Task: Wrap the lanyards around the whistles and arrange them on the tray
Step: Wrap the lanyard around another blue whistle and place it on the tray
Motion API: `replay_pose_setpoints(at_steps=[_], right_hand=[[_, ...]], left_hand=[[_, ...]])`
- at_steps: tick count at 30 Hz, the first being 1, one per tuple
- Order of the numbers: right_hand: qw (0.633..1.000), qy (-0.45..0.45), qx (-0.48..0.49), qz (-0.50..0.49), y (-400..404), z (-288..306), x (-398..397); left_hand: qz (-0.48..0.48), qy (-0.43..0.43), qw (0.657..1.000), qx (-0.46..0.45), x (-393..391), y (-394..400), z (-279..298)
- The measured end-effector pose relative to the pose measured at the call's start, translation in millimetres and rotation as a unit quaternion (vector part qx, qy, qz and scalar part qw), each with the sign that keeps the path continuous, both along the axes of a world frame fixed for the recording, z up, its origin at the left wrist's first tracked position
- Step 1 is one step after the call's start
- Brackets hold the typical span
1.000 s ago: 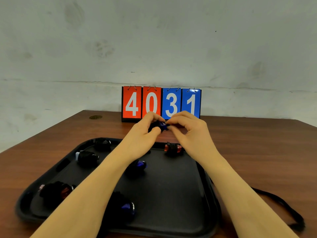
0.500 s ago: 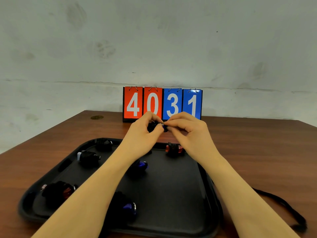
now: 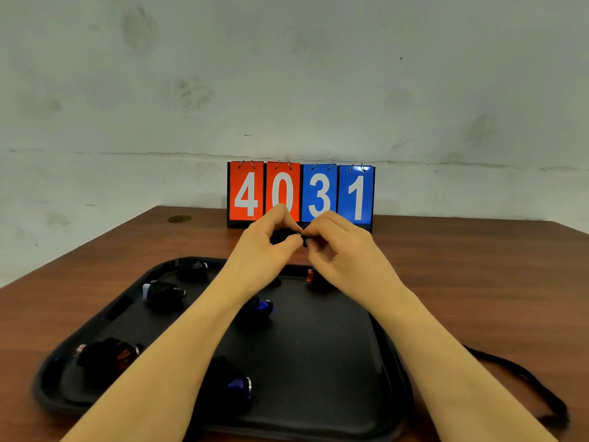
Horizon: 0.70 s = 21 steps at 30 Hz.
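Note:
My left hand (image 3: pixel 266 250) and my right hand (image 3: pixel 339 250) meet above the far edge of the black tray (image 3: pixel 334 378). Between their fingertips they pinch a small whistle wound in black lanyard (image 3: pixel 282 238), mostly hidden by my fingers; a bit of metal ring shows. Several wrapped whistles lie on the tray: a black bundle (image 3: pixel 191 267) at the far left, a white-tipped one (image 3: pixel 164 293), a red one (image 3: pixel 108 357) at the near left, two blue ones (image 3: pixel 263 307) (image 3: pixel 237 386), and a red one (image 3: pixel 310 275) partly behind my right wrist.
A loose black lanyard (image 3: pixel 522 378) trails on the brown table (image 3: pixel 478 282) to the right of the tray. A flip scoreboard reading 4031 (image 3: pixel 301 194) stands at the table's far edge against a pale wall. A small round mark (image 3: pixel 179 219) sits at the far left.
Both hands have stayed together at the same spot, fingers shifting slightly on the whistle; its blue body is now covered by fingers and lanyard. The view has tilted slightly.

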State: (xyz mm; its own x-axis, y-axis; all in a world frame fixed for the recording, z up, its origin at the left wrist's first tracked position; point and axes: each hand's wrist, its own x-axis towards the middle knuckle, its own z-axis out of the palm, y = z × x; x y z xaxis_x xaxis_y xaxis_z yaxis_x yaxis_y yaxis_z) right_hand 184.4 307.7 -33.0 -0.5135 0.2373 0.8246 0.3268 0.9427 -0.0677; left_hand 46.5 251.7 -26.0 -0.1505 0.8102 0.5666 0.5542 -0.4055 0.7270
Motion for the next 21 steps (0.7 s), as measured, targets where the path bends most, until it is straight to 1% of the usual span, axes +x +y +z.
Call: replay_pose_setpoints(at_steps=[4, 9, 17, 21], right_hand=[[1.000, 0.024, -0.019, 0.001, -0.7, -2.2, -4.7], [0.994, 0.043, -0.085, 0.045, 2.2, -1.9, -1.9], [0.980, 0.044, -0.184, 0.067, -1.1, 4.4, 2.4], [0.975, 0.044, -0.208, 0.062, -0.9, 5.3, 2.8]], left_hand=[[0.000, -0.014, 1.000, 0.004, -0.1, 1.9, 0.2], [0.030, 0.010, 0.999, 0.021, -1.7, 0.7, -1.0], [0.054, 0.041, 0.997, 0.031, 0.2, -0.7, -0.7], [0.052, 0.046, 0.997, 0.028, 1.5, -1.6, -0.3]])
